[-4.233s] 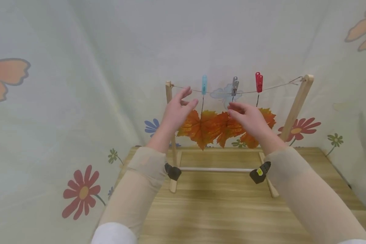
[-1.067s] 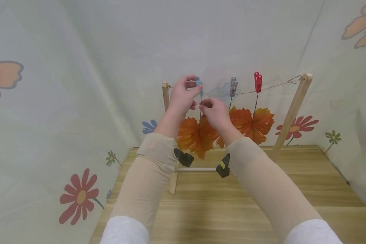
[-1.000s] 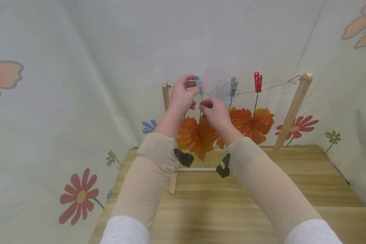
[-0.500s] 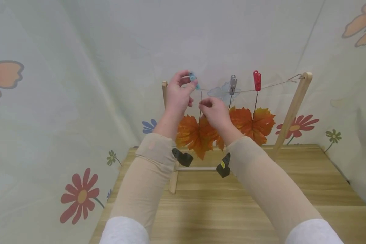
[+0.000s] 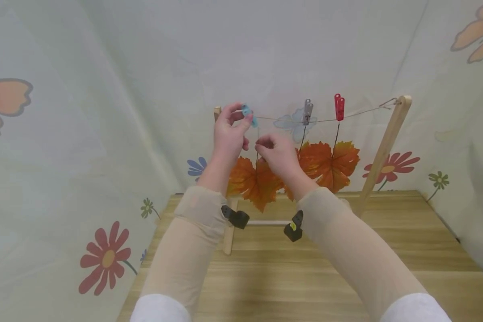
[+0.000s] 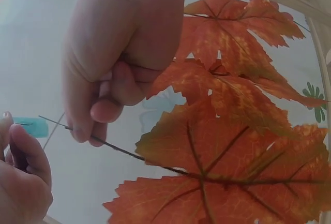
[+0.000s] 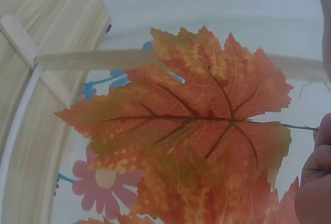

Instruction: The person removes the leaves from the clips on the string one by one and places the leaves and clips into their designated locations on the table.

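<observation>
In the head view my left hand point(image 5: 230, 134) pinches a light blue clothespin point(image 5: 248, 114) between thumb and fingers, up at the string point(image 5: 275, 119). My right hand point(image 5: 279, 154) pinches the dark stem point(image 6: 129, 154) of an orange artificial maple leaf point(image 5: 259, 181), which hangs below the fingers. In the left wrist view the stem's bare tip points up past the string, close beside the clothespin. The right wrist view has this leaf point(image 7: 207, 115) spread out, its stem running to my fingertips at the right edge.
A grey clothespin point(image 5: 307, 112) and a red clothespin point(image 5: 339, 107) hold more leaves point(image 5: 332, 165) on the string farther right. The string is tied between wooden posts point(image 5: 382, 156), joined low down by a white rod point(image 5: 267, 222). The frame stands on a wooden table point(image 5: 306, 268) before a flowered cloth.
Both hands came to the left leaf; the left gripped the blue clothespin, the right its stem. The clothespin came off the stem top, and now clothespin, stem and hands have shifted slightly left.
</observation>
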A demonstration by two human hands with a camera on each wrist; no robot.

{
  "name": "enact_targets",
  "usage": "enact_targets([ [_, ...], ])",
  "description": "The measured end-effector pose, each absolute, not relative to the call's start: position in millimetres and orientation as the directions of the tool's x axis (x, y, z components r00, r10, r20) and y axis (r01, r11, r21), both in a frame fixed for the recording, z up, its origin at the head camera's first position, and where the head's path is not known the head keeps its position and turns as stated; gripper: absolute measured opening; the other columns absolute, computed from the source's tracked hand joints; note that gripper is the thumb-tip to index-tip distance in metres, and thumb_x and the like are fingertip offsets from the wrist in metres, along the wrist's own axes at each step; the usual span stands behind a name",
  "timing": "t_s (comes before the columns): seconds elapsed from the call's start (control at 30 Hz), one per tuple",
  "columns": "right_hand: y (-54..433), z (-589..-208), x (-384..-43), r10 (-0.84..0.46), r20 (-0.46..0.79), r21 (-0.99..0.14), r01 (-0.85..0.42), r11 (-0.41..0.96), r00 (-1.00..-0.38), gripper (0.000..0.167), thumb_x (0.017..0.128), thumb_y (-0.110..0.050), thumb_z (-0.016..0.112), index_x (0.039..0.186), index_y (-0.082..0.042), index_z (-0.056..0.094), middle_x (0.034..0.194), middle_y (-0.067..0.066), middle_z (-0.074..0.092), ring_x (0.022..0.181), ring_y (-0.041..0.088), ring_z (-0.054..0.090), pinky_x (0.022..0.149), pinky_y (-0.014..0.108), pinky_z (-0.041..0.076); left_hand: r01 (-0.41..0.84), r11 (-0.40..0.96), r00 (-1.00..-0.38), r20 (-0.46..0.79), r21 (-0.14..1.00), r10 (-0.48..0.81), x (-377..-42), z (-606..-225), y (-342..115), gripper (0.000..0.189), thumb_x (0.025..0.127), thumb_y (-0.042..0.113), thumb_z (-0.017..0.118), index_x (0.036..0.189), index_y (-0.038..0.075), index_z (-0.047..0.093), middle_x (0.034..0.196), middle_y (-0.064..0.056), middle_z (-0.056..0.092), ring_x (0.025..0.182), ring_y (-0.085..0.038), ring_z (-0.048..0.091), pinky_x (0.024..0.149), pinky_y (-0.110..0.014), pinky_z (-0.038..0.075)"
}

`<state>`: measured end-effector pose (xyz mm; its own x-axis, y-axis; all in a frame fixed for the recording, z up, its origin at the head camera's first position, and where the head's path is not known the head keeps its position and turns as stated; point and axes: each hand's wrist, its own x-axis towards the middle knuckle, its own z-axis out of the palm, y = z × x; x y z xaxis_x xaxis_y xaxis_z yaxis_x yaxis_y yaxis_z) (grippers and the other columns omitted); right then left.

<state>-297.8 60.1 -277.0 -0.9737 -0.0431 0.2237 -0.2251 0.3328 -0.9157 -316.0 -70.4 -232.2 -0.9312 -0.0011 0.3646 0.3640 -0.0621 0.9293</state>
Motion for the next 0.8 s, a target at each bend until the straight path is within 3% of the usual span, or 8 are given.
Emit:
enact_targets([
  [0.23, 51, -285, -290, -0.062, 0.25, -0.923, -0.257, 0.287, -0.966, 0.022, 0.093, -0.02, 0.059, 0.109, -0.005, 0.06, 0.1, 0.007, 0.063, 0.076, 0.026, 0.063, 0.075, 0.034, 0.052, 0.355, -0.048, -0.935, 0.355, 0.934, 0.012, -310, -243, -78, 0.038, 0.088, 0.023, 0.065, 0.123, 0.016, 0.052, 0.109, -0.007, 0.059, 0.038, -0.014, 0.041, 0.04, -0.023, 0.044],
  [0.57, 44, -311, -274, -0.04, 0.151, -0.952, -0.156, 0.264, -0.988, 0.024, 0.09, -0.029, 0.062, 0.105, -0.011, 0.062, 0.09, 0.009, 0.065, 0.078, 0.02, 0.06, 0.075, 0.035, 0.05, 0.289, -0.07, -0.955, 0.292, 0.955, 0.04, -303, -270, -91, 0.041, 0.088, 0.02, 0.066, 0.126, 0.014, 0.051, 0.112, -0.01, 0.061, 0.038, -0.014, 0.042, 0.04, -0.024, 0.045],
  [0.8, 48, -331, -261, -0.011, 0.08, -0.99, -0.081, 0.116, -0.997, 0.021, 0.091, -0.021, 0.063, 0.105, -0.007, 0.06, 0.101, 0.007, 0.062, 0.078, 0.022, 0.062, 0.076, 0.032, 0.052, 0.224, -0.007, -0.974, 0.224, 0.975, 0.042, -297, -297, -102, 0.048, 0.089, 0.027, 0.065, 0.133, 0.019, 0.048, 0.116, -0.007, 0.06, 0.042, -0.014, 0.044, 0.044, -0.025, 0.047],
])
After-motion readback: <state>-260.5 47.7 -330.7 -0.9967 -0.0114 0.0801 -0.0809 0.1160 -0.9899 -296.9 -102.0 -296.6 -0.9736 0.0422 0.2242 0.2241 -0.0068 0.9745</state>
